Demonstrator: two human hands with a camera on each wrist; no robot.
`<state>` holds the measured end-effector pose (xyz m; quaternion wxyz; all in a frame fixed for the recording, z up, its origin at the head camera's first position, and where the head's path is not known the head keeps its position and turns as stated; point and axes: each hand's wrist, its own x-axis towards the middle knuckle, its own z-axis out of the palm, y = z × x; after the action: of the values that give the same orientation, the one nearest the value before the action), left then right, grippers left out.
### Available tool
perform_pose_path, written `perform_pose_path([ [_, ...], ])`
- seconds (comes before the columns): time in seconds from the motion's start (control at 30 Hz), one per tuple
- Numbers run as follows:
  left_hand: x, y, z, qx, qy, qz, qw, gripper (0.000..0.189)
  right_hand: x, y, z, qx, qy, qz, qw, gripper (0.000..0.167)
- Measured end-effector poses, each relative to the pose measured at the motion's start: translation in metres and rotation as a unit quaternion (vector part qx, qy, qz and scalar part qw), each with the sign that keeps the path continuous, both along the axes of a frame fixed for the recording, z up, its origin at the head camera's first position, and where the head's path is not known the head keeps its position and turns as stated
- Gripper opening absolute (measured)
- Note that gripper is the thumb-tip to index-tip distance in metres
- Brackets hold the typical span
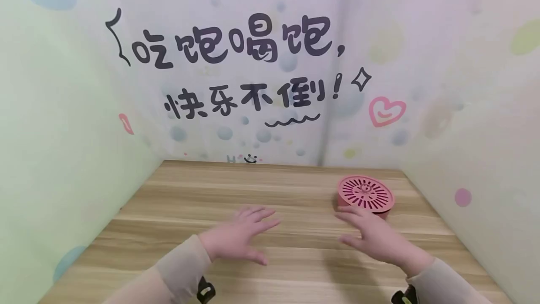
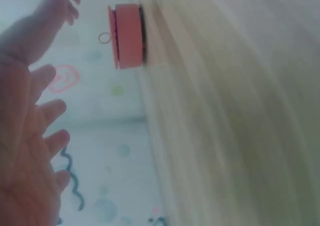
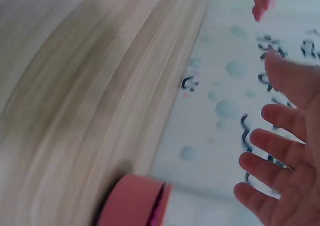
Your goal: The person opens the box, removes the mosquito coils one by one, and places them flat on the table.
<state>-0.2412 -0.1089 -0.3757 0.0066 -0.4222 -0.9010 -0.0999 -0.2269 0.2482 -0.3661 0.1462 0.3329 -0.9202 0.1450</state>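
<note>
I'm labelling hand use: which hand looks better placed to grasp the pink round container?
Probably the right hand: in the head view, its outstretched fingers overlap the near edge of the pink container, and it holds nothing. The left hand is empty too, but clearly farther from it.

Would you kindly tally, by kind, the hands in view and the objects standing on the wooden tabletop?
Pink round slotted-lid box: 1
Hands, namely the left hand and the right hand: 2
Total: 3
</note>
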Motion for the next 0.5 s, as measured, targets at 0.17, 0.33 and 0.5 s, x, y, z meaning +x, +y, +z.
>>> perform_pose_path([
  [0.17,-0.01,0.035,-0.016,0.106,-0.071,0.052,0.9904,0.071,-0.018,0.026,-0.018,-0.121,-0.007,-0.099,0.9876,0.029],
  [0.33,-0.024,0.077,-0.029,0.214,-0.139,0.098,0.9619,0.059,-0.033,0.053,-0.036,-0.217,-0.005,-0.208,0.9538,0.031],
  [0.5,-0.038,0.117,-0.038,0.31,-0.205,0.141,0.9178,0.052,-0.048,0.077,-0.047,-0.291,-0.009,-0.29,0.9117,0.042],
])
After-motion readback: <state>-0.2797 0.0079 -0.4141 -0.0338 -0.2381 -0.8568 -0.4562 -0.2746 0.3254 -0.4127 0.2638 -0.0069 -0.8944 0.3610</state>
